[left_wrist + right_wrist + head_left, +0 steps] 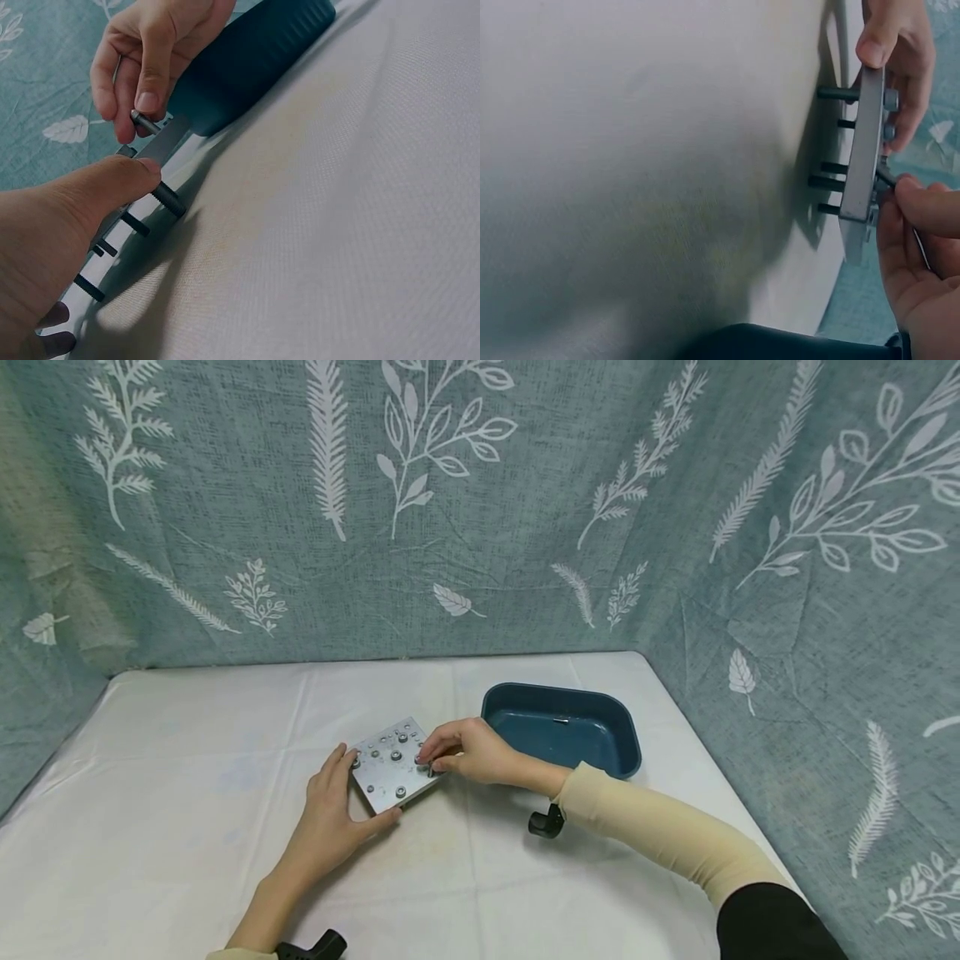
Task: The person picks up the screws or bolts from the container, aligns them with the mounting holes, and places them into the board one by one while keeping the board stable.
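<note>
A silver metal plate (386, 774) carries several socket-head screws (396, 756), and their threaded shanks (829, 182) stick out underneath. My left hand (324, 820) grips the plate at its left corner and near edge, with the thumb (124, 180) along the edge. At the plate's right corner, my right hand (474, 752) pinches a thin metal hex key (886, 177) between thumb and fingers. Part of the key is hidden by the fingers, and a thin length of it shows against the palm in the right wrist view. In the left wrist view, a short metal rod pokes out by the right fingertips.
Behind and right of the plate stands a dark blue tray (517, 692) with a small metal piece (561, 721) inside. A white cloth (187, 793) covers the table. A green leaf-patterned curtain (262, 485) hangs along the back and right side.
</note>
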Motion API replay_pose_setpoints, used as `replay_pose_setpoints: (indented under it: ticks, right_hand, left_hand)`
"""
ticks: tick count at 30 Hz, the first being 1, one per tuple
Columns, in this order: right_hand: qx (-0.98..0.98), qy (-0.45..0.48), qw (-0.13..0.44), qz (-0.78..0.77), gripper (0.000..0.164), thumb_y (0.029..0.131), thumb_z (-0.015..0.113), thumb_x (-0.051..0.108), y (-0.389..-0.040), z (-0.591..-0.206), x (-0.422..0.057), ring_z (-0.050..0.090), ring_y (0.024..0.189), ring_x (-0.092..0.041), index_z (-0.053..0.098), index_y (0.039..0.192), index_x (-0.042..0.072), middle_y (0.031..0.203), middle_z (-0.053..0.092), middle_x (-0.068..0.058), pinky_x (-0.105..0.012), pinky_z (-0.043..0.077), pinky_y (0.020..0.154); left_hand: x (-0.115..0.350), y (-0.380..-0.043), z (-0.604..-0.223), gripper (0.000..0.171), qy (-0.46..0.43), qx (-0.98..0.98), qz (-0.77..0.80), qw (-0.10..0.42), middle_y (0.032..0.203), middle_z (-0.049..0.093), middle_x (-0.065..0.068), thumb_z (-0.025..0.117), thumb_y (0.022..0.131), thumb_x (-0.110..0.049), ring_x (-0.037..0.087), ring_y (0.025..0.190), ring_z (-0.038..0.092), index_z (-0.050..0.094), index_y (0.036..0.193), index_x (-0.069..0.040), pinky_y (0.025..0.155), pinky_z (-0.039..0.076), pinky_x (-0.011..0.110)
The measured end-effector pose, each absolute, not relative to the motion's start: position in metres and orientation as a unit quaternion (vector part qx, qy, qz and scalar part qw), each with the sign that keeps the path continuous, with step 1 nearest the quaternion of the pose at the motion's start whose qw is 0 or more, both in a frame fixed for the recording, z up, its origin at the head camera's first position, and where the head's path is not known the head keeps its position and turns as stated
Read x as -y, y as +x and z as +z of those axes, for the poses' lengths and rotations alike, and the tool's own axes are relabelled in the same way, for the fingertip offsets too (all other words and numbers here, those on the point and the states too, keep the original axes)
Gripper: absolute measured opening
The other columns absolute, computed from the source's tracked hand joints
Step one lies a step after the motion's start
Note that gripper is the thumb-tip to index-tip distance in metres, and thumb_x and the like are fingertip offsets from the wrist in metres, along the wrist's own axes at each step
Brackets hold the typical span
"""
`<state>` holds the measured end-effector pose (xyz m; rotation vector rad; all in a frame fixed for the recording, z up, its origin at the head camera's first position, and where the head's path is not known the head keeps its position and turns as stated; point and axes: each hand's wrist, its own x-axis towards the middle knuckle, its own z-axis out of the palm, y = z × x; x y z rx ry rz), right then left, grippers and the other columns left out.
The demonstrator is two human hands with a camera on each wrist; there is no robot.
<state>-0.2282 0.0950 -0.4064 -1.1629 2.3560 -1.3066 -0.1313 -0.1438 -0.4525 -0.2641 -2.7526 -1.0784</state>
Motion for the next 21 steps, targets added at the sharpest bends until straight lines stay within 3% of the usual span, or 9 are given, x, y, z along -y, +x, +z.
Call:
replay_pose_setpoints:
  ticks: [9,16,21]
  right_hand:
    - [-0.792,-0.432,0.088,-0.423,0.017,0.086,0.072,-0.004,-0.2271,-0.4089,-0.0943,0.067,0.091,-0.004,0.074,0.099,0.006,0.099,0.073,-0.001,-0.021,0.053,0.081]
    - [-0.804,-0.452,0.087,-0.377,0.019,0.086,0.074,-0.002,-0.2257,-0.4086,-0.0928,0.065,0.088,0.002,0.074,0.100,0.010,0.097,0.073,0.005,-0.020,0.052,0.079]
    - [-0.810,-0.451,0.068,-0.369,0.022,0.085,0.076,0.000,-0.2252,-0.4052,-0.0989,0.066,0.091,-0.003,0.073,0.105,0.009,0.102,0.072,0.003,-0.022,0.052,0.080]
  left_hand:
    - [0.1436,-0.1315,-0.4502,0.109,-0.084,0.926,-0.358,0.085,0.156,0.016,0.028,0.084,0.075,-0.048,0.050,0.135,0.022,0.025,0.149,0.007,0.104,0.029,0.066]
    - [0.1444,-0.1304,-0.4502,0.110,-0.087,0.926,-0.358,0.086,0.155,0.017,0.029,0.083,0.075,-0.051,0.050,0.134,0.022,0.025,0.148,0.008,0.103,0.030,0.066]
    - [0.1434,-0.1307,-0.4513,0.110,-0.090,0.924,-0.359,0.092,0.155,0.017,0.029,0.084,0.075,-0.048,0.050,0.134,0.023,0.025,0.148,0.008,0.103,0.031,0.066]
